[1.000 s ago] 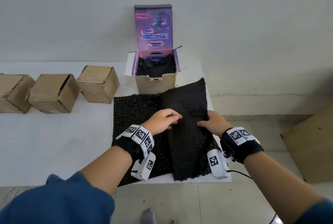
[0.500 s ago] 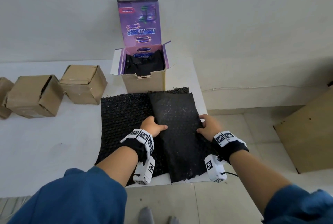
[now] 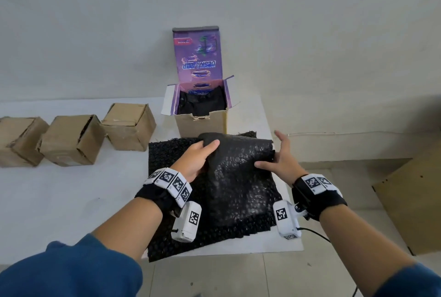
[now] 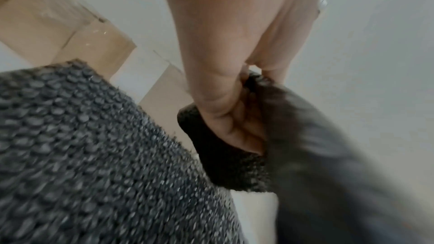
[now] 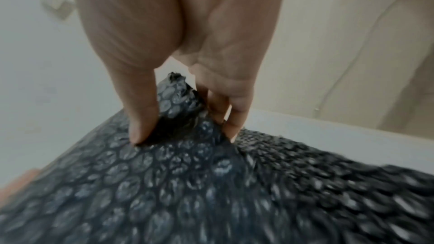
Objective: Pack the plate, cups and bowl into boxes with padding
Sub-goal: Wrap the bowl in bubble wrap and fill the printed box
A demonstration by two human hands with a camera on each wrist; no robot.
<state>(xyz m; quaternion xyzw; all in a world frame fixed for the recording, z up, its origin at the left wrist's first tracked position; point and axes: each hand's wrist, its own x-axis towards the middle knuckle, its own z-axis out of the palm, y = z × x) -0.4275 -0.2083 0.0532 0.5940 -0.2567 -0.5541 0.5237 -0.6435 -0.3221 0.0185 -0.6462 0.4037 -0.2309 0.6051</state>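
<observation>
A black bubble wrap sheet [image 3: 238,184] lies on the white table [image 3: 71,201], with one half folded over the other. My left hand [image 3: 207,151] grips the folded layer's far left corner, thumb on top, and lifts it into a curl. My right hand [image 3: 272,157] pinches the right edge of the bubble wrap [image 5: 187,183] between thumb [image 5: 143,118] and fingers. Behind the sheet stands an open purple-lidded box [image 3: 200,122] with black padding inside. No plate, cup or bowl shows in any view.
Three brown cardboard boxes [image 3: 128,125] [image 3: 71,139] [image 3: 19,139] stand in a row at the left of the table. The table's right edge runs just beside my right hand. A cardboard sheet [image 3: 410,201] leans over the tiled floor at the right.
The raised right half of the bubble wrap was laid flat over the left half. Both hands then slid to its far end, which now curls up off the lower layer.
</observation>
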